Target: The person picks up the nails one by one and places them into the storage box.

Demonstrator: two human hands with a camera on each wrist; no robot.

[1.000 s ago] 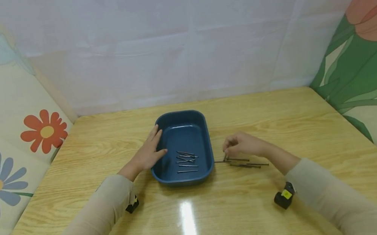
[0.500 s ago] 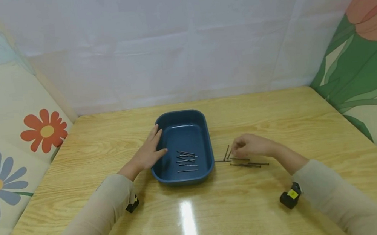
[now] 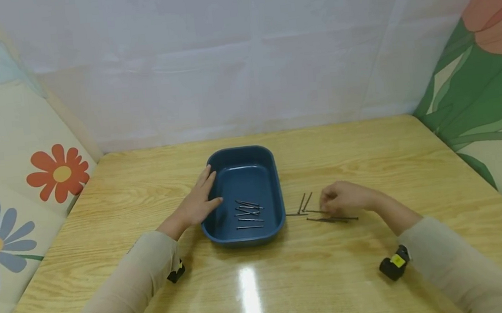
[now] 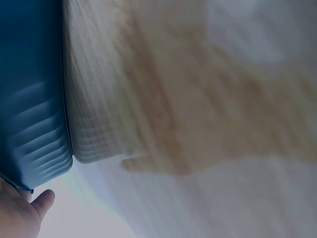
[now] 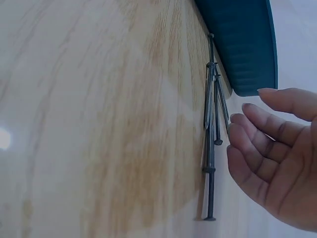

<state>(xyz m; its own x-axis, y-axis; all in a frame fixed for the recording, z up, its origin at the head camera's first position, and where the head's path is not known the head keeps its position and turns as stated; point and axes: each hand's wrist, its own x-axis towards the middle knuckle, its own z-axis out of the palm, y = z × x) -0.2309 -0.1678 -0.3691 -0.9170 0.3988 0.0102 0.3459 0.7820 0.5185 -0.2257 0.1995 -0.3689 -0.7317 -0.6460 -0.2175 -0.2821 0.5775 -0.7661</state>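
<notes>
1. One blue rectangular plastic-looking tray: right of the left grip, whose fingers spread against it.
2. Right grip: loosely bent, thumb apart, pinching nothing visible.
3. Slim dark metal nails: beside the right grip; probably light, stiff, slippery; best taken mid-shank.

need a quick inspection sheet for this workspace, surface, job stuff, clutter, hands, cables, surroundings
Surface: wood-grain table, bright light reflection toward the near side.
Job's things: blue tray holding several dark nails; loose nails on the table, right of the tray.
Clutter: nothing seen.
Hands: left hand at the tray's left rim, fingers extended; right hand by the loose nails, fingers loosely curved, no nail seen held, contact unclear.
Cables: nothing seen.
Surroundings: pale sheet behind, flower-printed panels at both sides.
</notes>
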